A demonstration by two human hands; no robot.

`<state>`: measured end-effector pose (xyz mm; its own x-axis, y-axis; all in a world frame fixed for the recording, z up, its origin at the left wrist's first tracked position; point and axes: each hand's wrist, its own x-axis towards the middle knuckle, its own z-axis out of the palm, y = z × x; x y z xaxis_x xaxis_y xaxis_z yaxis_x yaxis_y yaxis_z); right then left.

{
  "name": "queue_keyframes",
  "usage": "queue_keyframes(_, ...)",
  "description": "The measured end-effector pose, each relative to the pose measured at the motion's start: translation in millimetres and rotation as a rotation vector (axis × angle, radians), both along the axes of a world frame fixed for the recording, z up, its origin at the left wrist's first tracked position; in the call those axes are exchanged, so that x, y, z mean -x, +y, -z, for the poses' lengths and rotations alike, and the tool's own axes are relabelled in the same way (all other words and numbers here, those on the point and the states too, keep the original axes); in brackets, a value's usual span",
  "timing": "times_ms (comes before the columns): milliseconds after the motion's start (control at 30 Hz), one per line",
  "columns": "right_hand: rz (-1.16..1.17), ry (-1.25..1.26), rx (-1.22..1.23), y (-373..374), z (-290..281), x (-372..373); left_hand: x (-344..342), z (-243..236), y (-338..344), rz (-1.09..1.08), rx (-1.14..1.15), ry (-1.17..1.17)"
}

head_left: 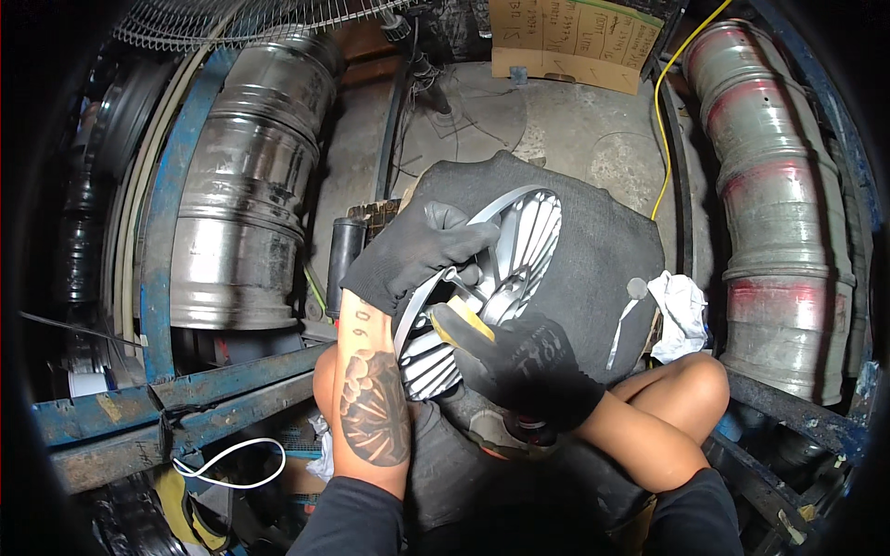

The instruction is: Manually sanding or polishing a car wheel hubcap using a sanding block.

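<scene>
A silver multi-spoke alloy wheel [538,222] stands tilted on a dark grey cloth [603,232] in front of me. My left hand [422,246], in a dark glove, is closed on the wheel's left edge, its fingers reaching over toward the spokes. My right hand [524,361], gloved too, pinches a flat yellow pad [466,322] against the inner spokes near the hub. The pad's exact kind and its underside are hidden. Below the right hand, a dark tool with an orange edge [491,428] shows only in part.
Shiny wheel barrels [246,185] line the left rack, and dull red-marked ones [779,204] the right. A blue metal frame [167,222] borders the left. Nearby are a black cylinder [347,255], a white rag [681,315], a yellow cable [660,139] and cardboard [575,42].
</scene>
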<state>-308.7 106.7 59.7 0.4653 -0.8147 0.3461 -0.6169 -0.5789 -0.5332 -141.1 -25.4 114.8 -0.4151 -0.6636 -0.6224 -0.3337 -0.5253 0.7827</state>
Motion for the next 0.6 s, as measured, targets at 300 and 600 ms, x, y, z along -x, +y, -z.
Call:
queue_keyframes(300,-0.041,-0.034,-0.075,-5.4,-3.6,-1.7,-2.9,4.0,-1.0,-0.068,0.108,0.003)
queue_keyframes(600,0.019,-0.423,-0.188,-6.1,27.3,-25.0,-0.6,17.7,-5.8,-0.042,0.075,0.050)
